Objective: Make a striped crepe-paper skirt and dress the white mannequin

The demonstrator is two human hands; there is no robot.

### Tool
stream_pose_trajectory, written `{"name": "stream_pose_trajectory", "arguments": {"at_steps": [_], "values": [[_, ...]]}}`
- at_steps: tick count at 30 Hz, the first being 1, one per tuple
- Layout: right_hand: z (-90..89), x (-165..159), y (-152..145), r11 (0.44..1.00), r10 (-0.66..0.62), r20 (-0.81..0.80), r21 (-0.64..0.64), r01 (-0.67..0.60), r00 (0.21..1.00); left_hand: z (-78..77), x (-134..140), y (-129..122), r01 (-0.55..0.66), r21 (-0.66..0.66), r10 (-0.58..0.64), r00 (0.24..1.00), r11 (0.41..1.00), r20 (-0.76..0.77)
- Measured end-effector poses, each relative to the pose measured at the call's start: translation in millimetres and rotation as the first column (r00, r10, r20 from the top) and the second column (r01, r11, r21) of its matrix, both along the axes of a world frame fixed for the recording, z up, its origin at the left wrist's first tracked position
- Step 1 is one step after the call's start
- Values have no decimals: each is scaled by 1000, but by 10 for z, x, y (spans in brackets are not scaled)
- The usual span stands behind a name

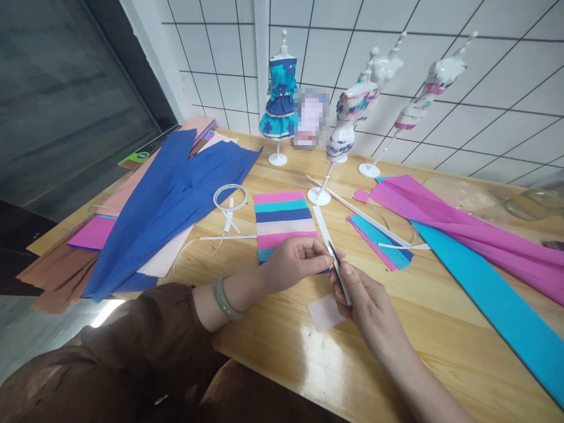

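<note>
White strip (323,226) slants across the bench (273,329), just right of a striped sheet (282,216) in pink, teal, navy and pale bands. The left hand (299,259) pinches it between thumb and forefinger, while the right hand (365,296) closes around a slim dark-tipped tool (333,252). Farther left lies a tape roll (216,201); a dress form (282,76) in blue stands behind.

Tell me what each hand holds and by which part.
Left hand apparently pinches a white strip near its lower end; right hand grips a dark pointed tool behind its tip.
</note>
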State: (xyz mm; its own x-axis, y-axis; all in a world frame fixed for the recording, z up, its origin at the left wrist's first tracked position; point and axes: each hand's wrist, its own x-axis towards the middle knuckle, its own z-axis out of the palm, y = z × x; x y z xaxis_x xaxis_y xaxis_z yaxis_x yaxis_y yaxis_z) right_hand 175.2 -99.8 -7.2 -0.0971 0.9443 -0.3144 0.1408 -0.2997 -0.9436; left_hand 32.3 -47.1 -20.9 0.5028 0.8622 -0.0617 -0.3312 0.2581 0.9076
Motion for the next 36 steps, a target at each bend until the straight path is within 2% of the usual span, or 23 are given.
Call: {"name": "stream_pose_trajectory", "arguments": {"at_steps": [7, 13, 18, 21, 23, 24, 26, 28, 29, 30, 31, 33, 35, 36], "values": [[-22, 30, -2, 1000, 10, 13, 11, -10, 1000, -20, -2, 2, 22, 52, -20, 999, 998, -33], [-27, 37, 12, 999, -40, 56, -1, 40, 998, -52, -23, -7, 55, 117, -46, 996, 992, -72], [-75, 60, 28, 998, -56, -76, -1, 56, 996, -70, -38, -9, 69, 181, -40, 986, 981, -161], [-100, 72, 31, 997, -74, -142, -27, 70, 987, -66, -50, -13, 91, 264, -32, 975, 960, -218], [-105, 75, 34, 996, -86, -157, -44, 80, 984, -57, -57, -25, 100, 395, 36, 945, 913, -324], [-104, 76, 37, 996, -89, -160, -45, 83, 983, -51, -59, -35, 113, 481, 96, 916, 869, -388], [-99, 80, 47, 995, -97, -155, -36, 92, 983, -39, -58, -59, 169, 646, 228, 845, 744, -483], [-92, 87, 58, 993, -114, -149, -30, 111, 982, -29, -54, -82, 241, 733, 308, 792, 636, -528], [-88, 91, 62, 993, -121, -149, -31, 118, 981, -25, -51, -88, 256, 745, 328, 777, 616, -537], [-84, 94, 65, 992, -123, -155, -37, 119, 980, -21, -49, -89, 243, 744, 342, 771, 622, -537], [-80, 96, 66, 992, -120, -163, -45, 114, 979, -18, -49, -83, 200, 730, 351, 775, 653, -526], [-74, 93, 60, 995, -94, -169, -59, 85, 981, -11, -53, -49, 50, 638, 336, 817, 769, -469], [-76, 84, 46, 996, -72, -143, -67, 63, 987, 0, -63, 7, -91, 463, 285, 885, 882, -368], [-79, 77, 39, 996, -62, -120, -65, 55, 991, 6, -69, 37, -126, 375, 253, 915, 919, -313]]}}
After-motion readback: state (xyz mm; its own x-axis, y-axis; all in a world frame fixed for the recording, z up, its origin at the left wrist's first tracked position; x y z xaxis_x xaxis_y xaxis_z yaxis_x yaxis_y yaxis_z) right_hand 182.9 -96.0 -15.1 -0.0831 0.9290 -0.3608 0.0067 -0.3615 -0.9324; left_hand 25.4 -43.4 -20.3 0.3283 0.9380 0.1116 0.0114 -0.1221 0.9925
